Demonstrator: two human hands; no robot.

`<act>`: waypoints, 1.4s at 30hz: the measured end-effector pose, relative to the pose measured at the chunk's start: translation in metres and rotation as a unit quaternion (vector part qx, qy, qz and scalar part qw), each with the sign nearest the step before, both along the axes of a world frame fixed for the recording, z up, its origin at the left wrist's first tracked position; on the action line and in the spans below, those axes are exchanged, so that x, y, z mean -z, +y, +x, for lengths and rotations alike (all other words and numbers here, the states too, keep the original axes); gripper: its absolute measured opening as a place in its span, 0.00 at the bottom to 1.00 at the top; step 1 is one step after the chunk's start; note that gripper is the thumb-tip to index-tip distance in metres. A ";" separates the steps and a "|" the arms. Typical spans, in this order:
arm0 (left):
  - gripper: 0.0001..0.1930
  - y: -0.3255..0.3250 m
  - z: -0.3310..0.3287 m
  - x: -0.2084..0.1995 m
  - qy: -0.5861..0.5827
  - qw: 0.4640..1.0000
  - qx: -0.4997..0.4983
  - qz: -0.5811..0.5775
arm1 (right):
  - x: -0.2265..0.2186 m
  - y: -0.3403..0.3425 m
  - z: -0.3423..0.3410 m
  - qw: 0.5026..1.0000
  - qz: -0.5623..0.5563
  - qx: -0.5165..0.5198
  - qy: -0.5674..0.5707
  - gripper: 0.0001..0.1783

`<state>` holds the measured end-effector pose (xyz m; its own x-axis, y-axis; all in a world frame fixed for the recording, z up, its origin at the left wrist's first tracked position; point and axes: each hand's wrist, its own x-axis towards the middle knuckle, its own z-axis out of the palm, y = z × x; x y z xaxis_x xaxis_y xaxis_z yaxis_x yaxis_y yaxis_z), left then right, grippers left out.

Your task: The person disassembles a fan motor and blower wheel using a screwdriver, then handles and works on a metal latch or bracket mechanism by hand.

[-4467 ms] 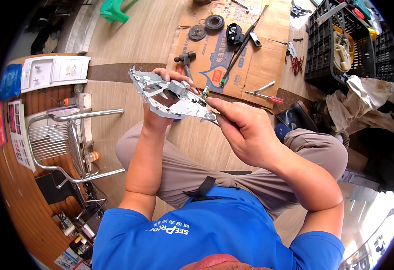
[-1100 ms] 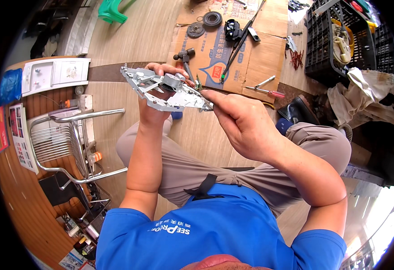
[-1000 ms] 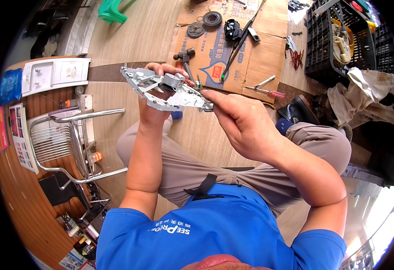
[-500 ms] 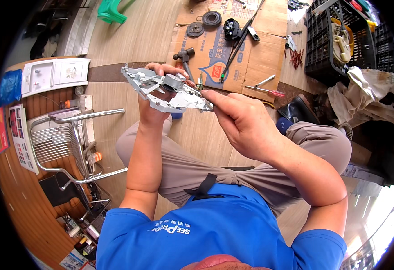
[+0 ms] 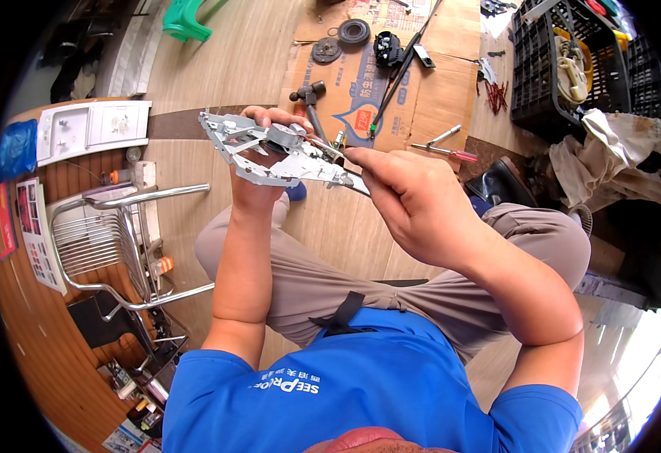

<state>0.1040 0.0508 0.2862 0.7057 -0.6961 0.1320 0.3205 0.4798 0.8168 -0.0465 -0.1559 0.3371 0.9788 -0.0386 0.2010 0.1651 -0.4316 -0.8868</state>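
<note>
Your left hand (image 5: 270,116) grips metal frame (image 5: 294,169), right hand (image 5: 417,204) pinches narrow end; uneven push could twist it loose.

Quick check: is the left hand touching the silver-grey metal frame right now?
Touching. The head view shows the left hand holding the silver-grey metal frame, with its fingers curled over the far edge.

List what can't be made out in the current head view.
Head view:
Left hand: palm hidden by the grey metal assembly.
Right hand: whatever lies between thumb and forefinger, hidden by its own fingers.
Assembly's small fittings: too small to tell apart.
Green plastic stool: cut off by the upper edge.
Black crate: lower contents hidden by its wall.
</note>
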 end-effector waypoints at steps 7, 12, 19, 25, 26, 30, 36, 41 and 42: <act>0.15 -0.006 -0.003 -0.001 -0.018 1.000 0.004 0.000 | 0.000 0.002 -0.001 0.998 0.055 -0.015 0.031 0.14; 0.15 -0.006 -0.003 -0.002 -0.013 1.000 0.006 -0.004 | 0.000 0.003 -0.001 0.999 0.050 -0.010 0.017 0.14; 0.15 -0.005 -0.002 -0.001 -0.022 1.000 0.013 -0.011 | 0.005 0.006 -0.001 0.998 0.068 -0.006 -0.004 0.15; 0.13 -0.010 -0.007 -0.006 -0.049 0.999 -0.005 0.005 | 0.004 0.004 -0.001 1.000 0.012 -0.007 0.016 0.15; 0.15 -0.012 -0.008 -0.006 -0.054 0.998 -0.019 -0.003 | 0.004 0.003 -0.002 1.000 0.012 -0.008 0.016 0.15; 0.19 -0.011 -0.009 -0.008 -0.033 0.999 -0.026 -0.003 | 0.003 -0.003 -0.003 0.992 -0.122 -0.021 -0.001 0.21; 0.14 -0.008 -0.008 -0.006 -0.016 1.000 -0.023 -0.003 | -0.001 -0.005 -0.001 0.975 -0.216 -0.019 -0.047 0.24; 0.17 -0.001 0.000 -0.003 -0.038 0.999 -0.006 0.001 | -0.001 0.000 0.000 0.999 -0.028 -0.002 -0.016 0.17; 0.18 0.002 0.001 0.001 -0.038 0.999 -0.018 0.004 | -0.004 -0.001 0.001 0.999 0.045 -0.013 0.020 0.16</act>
